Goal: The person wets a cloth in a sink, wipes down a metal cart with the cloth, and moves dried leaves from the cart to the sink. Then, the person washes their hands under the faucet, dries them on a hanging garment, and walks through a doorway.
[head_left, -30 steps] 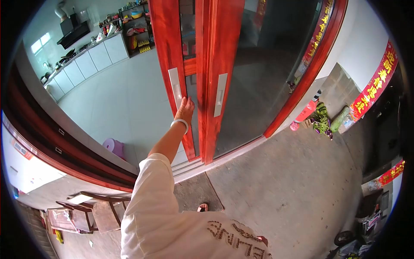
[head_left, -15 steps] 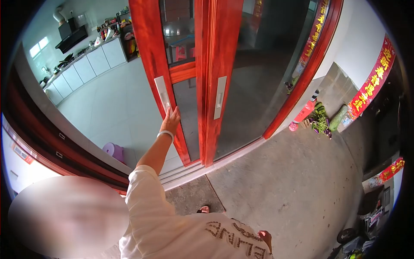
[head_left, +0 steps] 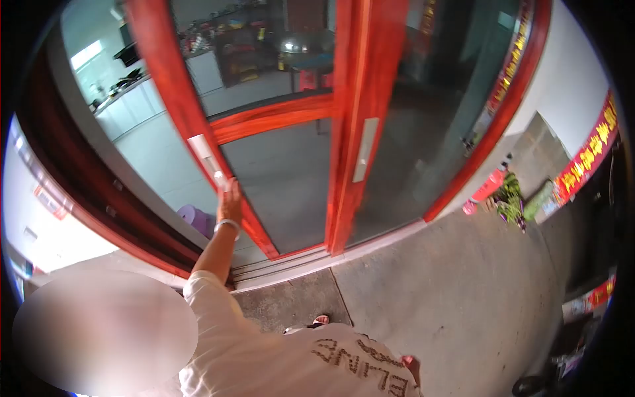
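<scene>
My left hand (head_left: 229,198) reaches forward, a pale bangle on its wrist, its fingers hooked at the lower end of a silver recessed door handle (head_left: 204,153). That handle sits on the red frame of a sliding glass door panel (head_left: 278,178). A second panel with its own silver handle (head_left: 366,149) stands just to the right. Low at my side, my right hand (head_left: 411,365) shows only in part beyond my light printed shirt (head_left: 297,360); its fingers are too hidden to read.
A floor track (head_left: 284,268) runs under the door. Inside are a purple stool (head_left: 194,217) and kitchen counters (head_left: 132,109). Vegetables (head_left: 509,198) and a pinkish-red object (head_left: 488,187) lie by the right wall. Concrete floor (head_left: 423,298) spreads before me.
The door panel has slid left with my left hand on its handle. The opening to the kitchen is narrower, and more glass shows between the two handles. My view has shifted slightly.
</scene>
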### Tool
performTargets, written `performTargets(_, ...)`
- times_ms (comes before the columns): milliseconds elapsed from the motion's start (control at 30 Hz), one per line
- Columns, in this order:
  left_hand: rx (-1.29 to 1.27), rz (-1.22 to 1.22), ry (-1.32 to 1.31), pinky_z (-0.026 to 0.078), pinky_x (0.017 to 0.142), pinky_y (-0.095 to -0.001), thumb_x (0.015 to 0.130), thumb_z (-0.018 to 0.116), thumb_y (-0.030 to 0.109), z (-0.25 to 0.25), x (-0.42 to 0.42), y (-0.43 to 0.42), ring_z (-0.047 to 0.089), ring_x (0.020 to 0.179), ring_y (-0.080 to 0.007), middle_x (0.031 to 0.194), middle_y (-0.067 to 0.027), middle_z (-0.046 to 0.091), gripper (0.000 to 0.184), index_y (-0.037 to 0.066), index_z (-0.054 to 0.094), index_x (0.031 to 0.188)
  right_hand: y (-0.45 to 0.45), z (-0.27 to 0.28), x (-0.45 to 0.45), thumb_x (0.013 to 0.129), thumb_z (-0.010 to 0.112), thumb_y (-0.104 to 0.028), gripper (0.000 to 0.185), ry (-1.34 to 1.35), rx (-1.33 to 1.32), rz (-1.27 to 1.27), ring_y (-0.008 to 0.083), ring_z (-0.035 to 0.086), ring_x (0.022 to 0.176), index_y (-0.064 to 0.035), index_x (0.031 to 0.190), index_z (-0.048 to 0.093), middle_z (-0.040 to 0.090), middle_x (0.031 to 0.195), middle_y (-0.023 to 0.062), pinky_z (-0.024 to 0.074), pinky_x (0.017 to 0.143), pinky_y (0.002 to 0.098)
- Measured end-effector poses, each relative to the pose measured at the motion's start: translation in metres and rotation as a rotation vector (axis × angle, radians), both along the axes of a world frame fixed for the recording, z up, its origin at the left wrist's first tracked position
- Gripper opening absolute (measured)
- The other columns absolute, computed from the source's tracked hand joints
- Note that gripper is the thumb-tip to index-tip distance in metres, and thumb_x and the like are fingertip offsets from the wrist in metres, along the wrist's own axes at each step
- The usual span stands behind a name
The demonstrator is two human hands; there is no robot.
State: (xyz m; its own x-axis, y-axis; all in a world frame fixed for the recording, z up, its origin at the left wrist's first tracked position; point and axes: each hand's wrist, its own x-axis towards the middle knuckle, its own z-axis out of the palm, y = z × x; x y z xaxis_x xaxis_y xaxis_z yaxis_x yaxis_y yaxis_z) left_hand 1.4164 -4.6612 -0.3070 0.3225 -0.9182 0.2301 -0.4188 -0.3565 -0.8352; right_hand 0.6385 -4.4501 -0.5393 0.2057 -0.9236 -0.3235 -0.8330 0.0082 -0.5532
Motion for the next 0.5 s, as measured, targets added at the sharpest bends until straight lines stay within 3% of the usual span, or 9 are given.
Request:
performTargets(33,-0.011,0.071,-0.004,0.011,0.115,-0.0533,0.094,0.038,0.031,-0.007,0.007,0.004,0.010,0.147,-0.0288,0.159,-0.0076,0.016,0.063,0.007,0.024,0.151,-0.016,-0.016,-0.009,0.085,0.060,-0.028,0.026,-0.324,0.248,-0.534,0.0228,0.062,0.060,-0.0064,0.070,0.062,0.062,0.063,0.0095,0.0493,0.059,0.0385)
performTargets(67,0.025,0.124,0.043,0.011,0.114,-0.0535,0.094,0.038,0.033,-0.007,0.011,0.012,0.009,0.147,-0.0300,0.159,-0.0075,0.014,0.064,0.008,0.022,0.151,-0.042,-0.041,-0.037,0.088,0.060,-0.028,0.023,0.004,-0.196,-0.326,0.0144,0.056,0.061,-0.0064,0.080,0.063,0.059,0.067,0.0031,0.0469,0.057,0.0334)
performTargets(100,0.068,0.169,0.088,0.010,0.114,-0.0538,0.095,0.039,0.035,0.004,0.005,0.019,0.008,0.147,-0.0312,0.160,-0.0074,0.012,0.065,0.010,0.021,0.152,-0.076,0.092,0.010,0.096,0.050,-0.024,0.023,-0.203,-0.264,-0.520,0.0159,0.060,0.083,-0.0048,0.090,0.062,0.064,0.087,0.0065,0.0500,0.070,0.0322)
performTargets(133,0.087,0.207,0.130,0.008,0.114,-0.0549,0.094,0.039,0.039,0.014,-0.001,0.028,0.004,0.147,-0.0312,0.160,-0.0069,0.010,0.068,0.012,0.020,0.153,-0.108,0.114,0.001,0.098,0.051,-0.026,0.026,-0.761,-0.276,-0.814,0.0177,0.060,0.093,-0.0031,0.100,0.063,0.065,0.099,0.0059,0.0491,0.084,0.0339)
performTargets(167,0.105,0.246,0.172,0.006,0.114,-0.0561,0.093,0.039,0.043,0.024,-0.007,0.038,0.001,0.148,-0.0311,0.161,-0.0064,0.007,0.070,0.014,0.018,0.153,-0.133,0.222,0.037,0.100,0.049,-0.032,0.034,-0.736,-0.451,-0.815,0.0190,0.059,0.102,-0.0026,0.115,0.060,0.064,0.111,0.0075,0.0455,0.095,0.0355)
performTargets(233,0.131,0.392,0.324,0.002,0.114,-0.0553,0.093,0.041,0.044,0.069,-0.044,0.047,-0.004,0.148,-0.0291,0.161,-0.0082,0.005,0.071,0.014,0.018,0.153,-0.161,0.346,0.055,0.101,0.045,-0.033,0.045,-0.894,-0.877,-0.630,0.0253,0.051,0.124,0.0026,0.127,0.053,0.058,0.127,0.0144,0.0364,0.108,0.0398)
performTargets(300,0.060,0.387,0.233,0.001,0.115,-0.0527,0.090,0.047,0.048,0.032,-0.002,0.058,-0.007,0.148,-0.0280,0.161,-0.0091,0.002,0.078,0.015,0.017,0.154,-0.166,0.457,0.073,0.101,0.038,-0.041,0.054,-0.971,-1.285,-0.175,0.0316,0.043,0.132,0.0001,0.136,0.046,0.049,0.139,0.0154,0.0269,0.112,0.0505)
performTargets(367,0.036,0.436,0.285,0.001,0.114,-0.0515,0.087,0.048,0.053,0.020,0.020,0.068,-0.009,0.148,-0.0275,0.161,-0.0097,-0.001,0.083,0.016,0.016,0.154,-0.151,0.544,0.105,0.098,0.037,-0.049,0.061,-1.117,-1.443,-0.119,0.0350,0.030,0.140,-0.0030,0.138,0.044,0.041,0.146,0.0188,0.0156,0.117,0.0488)
performTargets(500,0.050,0.598,0.382,0.006,0.115,-0.0482,0.082,0.049,0.067,0.047,-0.002,0.073,-0.007,0.148,-0.0275,0.161,-0.0063,-0.004,0.098,0.014,0.010,0.154,-0.146,0.604,0.146,0.099,0.032,-0.048,0.061,-1.247,-1.546,0.055,0.0370,0.020,0.143,-0.0044,0.141,0.040,0.033,0.149,0.0215,0.0084,0.119,0.0494)
